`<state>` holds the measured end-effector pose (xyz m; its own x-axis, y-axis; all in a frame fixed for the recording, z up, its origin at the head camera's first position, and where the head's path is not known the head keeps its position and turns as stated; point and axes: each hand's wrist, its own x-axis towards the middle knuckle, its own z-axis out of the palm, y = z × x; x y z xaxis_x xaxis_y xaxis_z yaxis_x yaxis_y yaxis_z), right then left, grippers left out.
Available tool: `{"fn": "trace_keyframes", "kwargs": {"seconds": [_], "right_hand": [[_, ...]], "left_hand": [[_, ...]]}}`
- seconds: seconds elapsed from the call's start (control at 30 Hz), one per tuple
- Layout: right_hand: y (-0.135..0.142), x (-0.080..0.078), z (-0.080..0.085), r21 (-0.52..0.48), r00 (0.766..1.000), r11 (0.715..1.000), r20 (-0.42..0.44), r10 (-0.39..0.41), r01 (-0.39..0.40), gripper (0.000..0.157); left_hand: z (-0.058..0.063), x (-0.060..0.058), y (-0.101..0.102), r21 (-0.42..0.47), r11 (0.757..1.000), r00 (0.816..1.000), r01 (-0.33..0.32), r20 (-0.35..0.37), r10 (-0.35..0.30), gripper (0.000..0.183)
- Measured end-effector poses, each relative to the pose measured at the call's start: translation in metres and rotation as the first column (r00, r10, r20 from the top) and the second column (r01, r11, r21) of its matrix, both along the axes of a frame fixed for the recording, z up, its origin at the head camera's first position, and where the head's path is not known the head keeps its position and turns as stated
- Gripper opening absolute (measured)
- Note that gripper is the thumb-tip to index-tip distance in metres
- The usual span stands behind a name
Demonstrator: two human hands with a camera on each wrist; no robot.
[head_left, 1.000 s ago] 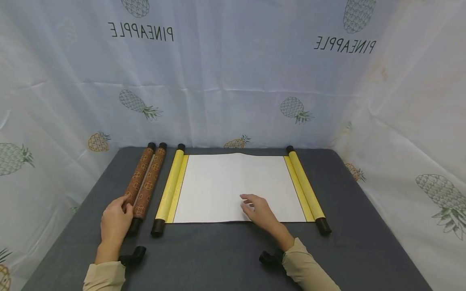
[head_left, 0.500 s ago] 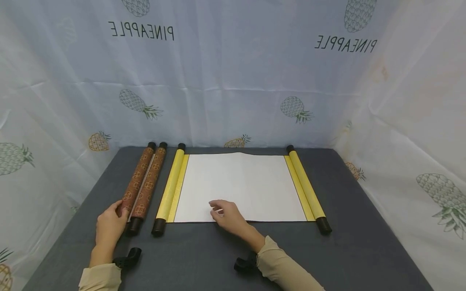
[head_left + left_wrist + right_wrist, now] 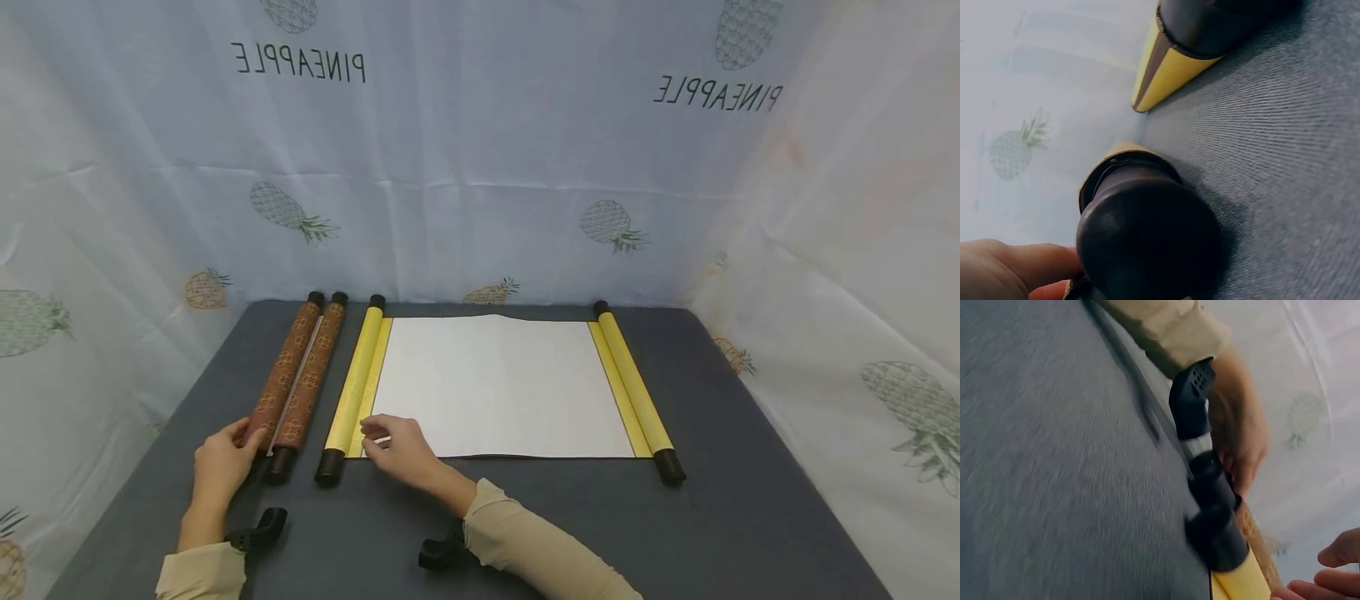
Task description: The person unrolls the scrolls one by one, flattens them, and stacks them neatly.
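Note:
A brown patterned scroll (image 3: 305,392), wound onto two rollers lying close side by side, is at the left of the table. My left hand (image 3: 219,462) grips the near end of its left roller, thumb on top. In the left wrist view, a black roller knob (image 3: 1150,237) hides part of the grip. To the right lies an unrolled scroll (image 3: 495,383) with a white sheet and yellow rollers at both sides. My right hand (image 3: 403,452) hovers with loosely bent fingers over its near left corner, beside the left yellow roller (image 3: 357,375), holding nothing.
A dark grey cloth (image 3: 570,533) covers the table. Pineapple-printed curtains (image 3: 480,150) hang behind it and along both sides. Black wrist-worn devices (image 3: 258,529) stick out beside both wrists.
My right hand has swept left across the white sheet to the left yellow border. My left hand has shifted slightly left and nearer at the brown scroll, whose left roller stays in place.

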<state>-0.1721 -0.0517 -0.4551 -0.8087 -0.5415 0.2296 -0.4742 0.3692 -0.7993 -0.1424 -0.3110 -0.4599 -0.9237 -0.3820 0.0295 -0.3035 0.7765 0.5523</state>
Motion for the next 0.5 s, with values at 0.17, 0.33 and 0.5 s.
{"fn": "trace_keyframes", "kwargs": {"seconds": [0.17,0.33,0.5], "right_hand": [[-0.025,0.006,0.001,-0.033,0.998,0.999,0.064,0.010,-0.008,0.031],[-0.049,0.012,-0.001,-0.064,0.984,0.998,0.179,0.003,0.009,0.035],[-0.071,0.015,0.012,0.011,0.971,0.999,0.234,-0.049,0.048,0.042]], "left_hand": [[0.001,0.002,-0.001,0.040,0.999,1.000,0.004,0.030,-0.005,0.051],[0.000,0.004,-0.001,0.052,0.999,0.999,-0.007,0.032,0.005,0.052],[0.001,0.003,0.000,0.046,0.999,1.000,-0.021,0.020,0.020,0.052]]}}
